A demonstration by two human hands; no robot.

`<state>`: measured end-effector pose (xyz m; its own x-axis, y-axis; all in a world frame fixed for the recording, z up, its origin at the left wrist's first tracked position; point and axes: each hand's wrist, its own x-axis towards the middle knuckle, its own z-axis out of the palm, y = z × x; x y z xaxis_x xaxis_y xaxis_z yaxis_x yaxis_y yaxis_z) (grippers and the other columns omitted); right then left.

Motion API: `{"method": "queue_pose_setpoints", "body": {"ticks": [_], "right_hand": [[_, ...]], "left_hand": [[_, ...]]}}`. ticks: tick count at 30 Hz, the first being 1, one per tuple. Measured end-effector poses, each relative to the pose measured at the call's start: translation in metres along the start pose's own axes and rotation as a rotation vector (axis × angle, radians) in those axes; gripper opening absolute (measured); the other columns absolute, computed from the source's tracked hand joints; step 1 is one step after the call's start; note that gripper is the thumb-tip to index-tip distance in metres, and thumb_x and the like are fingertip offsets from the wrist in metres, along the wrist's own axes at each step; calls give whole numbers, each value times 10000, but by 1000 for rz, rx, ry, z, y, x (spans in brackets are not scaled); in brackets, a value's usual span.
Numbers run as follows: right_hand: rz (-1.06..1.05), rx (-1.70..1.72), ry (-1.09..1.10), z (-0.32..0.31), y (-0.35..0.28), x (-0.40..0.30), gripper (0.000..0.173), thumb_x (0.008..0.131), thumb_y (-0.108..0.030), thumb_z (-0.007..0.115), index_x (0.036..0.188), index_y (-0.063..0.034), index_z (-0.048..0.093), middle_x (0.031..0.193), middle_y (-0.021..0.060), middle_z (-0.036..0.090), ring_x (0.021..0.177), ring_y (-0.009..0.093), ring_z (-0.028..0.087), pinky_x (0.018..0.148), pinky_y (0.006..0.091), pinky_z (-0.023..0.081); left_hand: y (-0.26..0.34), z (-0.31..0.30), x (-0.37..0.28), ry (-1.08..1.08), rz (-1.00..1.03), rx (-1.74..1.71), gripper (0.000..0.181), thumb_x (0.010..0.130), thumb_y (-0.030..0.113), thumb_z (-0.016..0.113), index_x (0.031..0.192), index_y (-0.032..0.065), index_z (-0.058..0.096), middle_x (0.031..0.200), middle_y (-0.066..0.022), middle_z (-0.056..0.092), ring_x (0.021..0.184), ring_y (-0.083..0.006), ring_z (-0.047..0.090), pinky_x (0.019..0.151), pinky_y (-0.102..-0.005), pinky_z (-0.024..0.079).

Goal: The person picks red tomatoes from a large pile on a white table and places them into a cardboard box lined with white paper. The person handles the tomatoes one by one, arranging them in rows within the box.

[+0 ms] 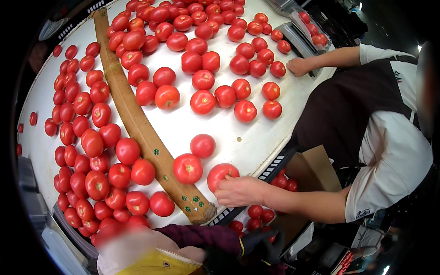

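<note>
My left hand (237, 190) is at the near edge of a large red tomato (220, 172), its fingers curled and a fingertip on the skin; whether it grips the tomato is hidden. Two more tomatoes, one of them (188, 168) stem side up, lie just beyond. My right hand (298, 66) is curled into a loose fist beside a grey weighing scale (297, 39), with nothing visible in it. On the scale stands a clear plastic container (326, 43) of tomatoes. A brown cardboard strip (129, 106) with small green stickers divides the white table (165, 129); loose tomatoes lie on both sides.
Beside my left arm, a co-worker in a yellow apron (147, 263) reaches a dark-gloved hand (264, 244) over tomatoes below the table edge. Under my left forearm is an open cardboard box (321, 168). A black crate rim (275, 166) runs along the table edge. Tomatoes are piled at the top.
</note>
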<state>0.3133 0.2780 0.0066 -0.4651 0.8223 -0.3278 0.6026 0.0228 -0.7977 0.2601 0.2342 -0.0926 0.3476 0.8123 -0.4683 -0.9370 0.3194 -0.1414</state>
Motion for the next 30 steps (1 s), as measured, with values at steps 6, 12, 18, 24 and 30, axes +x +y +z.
{"method": "queue_pose_setpoints", "body": {"ticks": [6, 12, 18, 24, 30], "right_hand": [[43, 71, 41, 14, 9, -2, 436, 683, -104, 660, 1083, -9, 515, 1022, 123, 578, 964, 221, 547, 892, 339, 413], [83, 124, 77, 14, 9, -7, 361, 714, -81, 616, 1055, -4, 530, 993, 120, 591, 939, 214, 558, 872, 331, 429], [132, 136, 152, 17, 9, -10, 218, 818, -108, 529, 1007, 0, 547, 947, 112, 591, 881, 184, 555, 810, 304, 438], [70, 114, 208, 12, 20, -10, 241, 875, -186, 474, 1018, -4, 541, 951, 100, 577, 877, 164, 538, 803, 288, 425], [77, 67, 256, 20, 9, -9, 331, 923, -243, 324, 1056, -13, 521, 959, 115, 559, 864, 201, 549, 802, 317, 440]], "left_hand": [[-11, -22, 8, 5, -1, -81, 296, 919, 285, 487, 1108, 70, 562, 975, -5, 544, 891, -60, 507, 705, -201, 421], [26, 29, -36, 60, -22, -5, 294, 906, 340, 502, 1031, 80, 563, 894, 27, 549, 709, -65, 473, 513, -224, 346], [12, 18, -26, 37, -19, 115, 320, 902, 372, 503, 1058, 98, 562, 902, 32, 559, 711, -65, 472, 505, -217, 331], [-6, 14, -8, 33, 97, 233, 348, 898, 404, 504, 1084, 116, 561, 910, 36, 568, 712, -64, 471, 497, -211, 315], [33, 35, -48, 100, -224, 448, 564, 754, 661, 539, 1032, 170, 557, 736, 37, 507, 573, -55, 404, 450, -204, 261]]}}
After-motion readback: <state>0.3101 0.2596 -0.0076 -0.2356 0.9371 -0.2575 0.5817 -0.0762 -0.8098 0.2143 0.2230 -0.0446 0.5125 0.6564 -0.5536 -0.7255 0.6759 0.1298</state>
